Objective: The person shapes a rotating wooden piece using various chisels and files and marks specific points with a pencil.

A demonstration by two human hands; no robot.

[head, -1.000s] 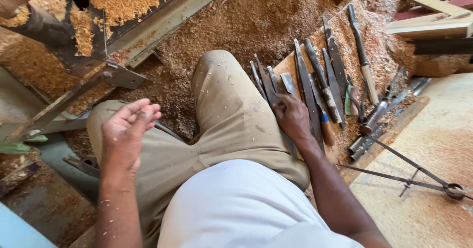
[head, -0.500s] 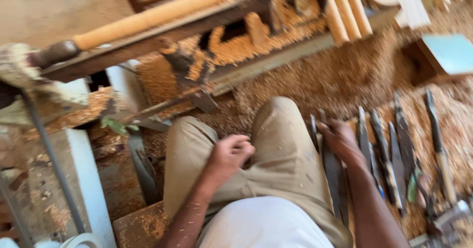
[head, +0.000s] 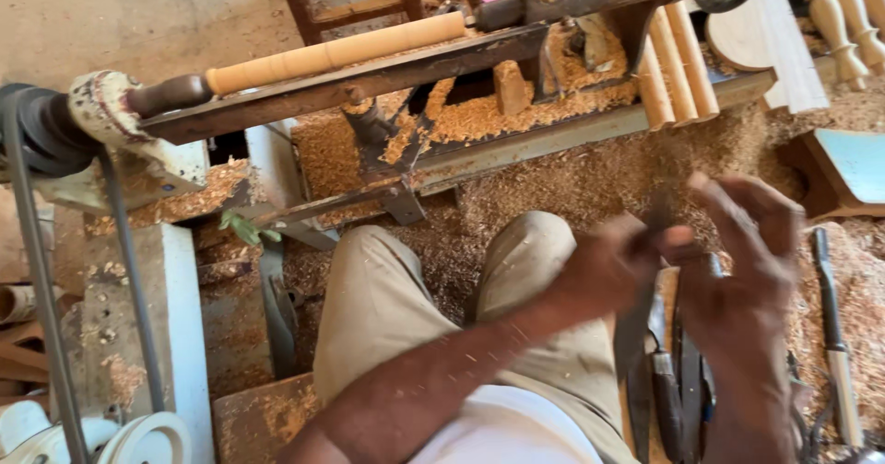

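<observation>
My left hand (head: 604, 270) has crossed over to meet my right hand (head: 751, 252) above the row of chisels (head: 668, 381) on the sawdust floor; together they now grip a dark, blurred chisel (head: 645, 289), lifted off the floor beside my knee.

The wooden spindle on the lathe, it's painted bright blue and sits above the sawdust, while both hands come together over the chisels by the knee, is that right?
Not quite. The head view shows the wooden spindle on the lathe is bare pale wood, not blue. The rest holds: it sits above the sawdust, and the left hand and right hand meet over the chisels.
</observation>
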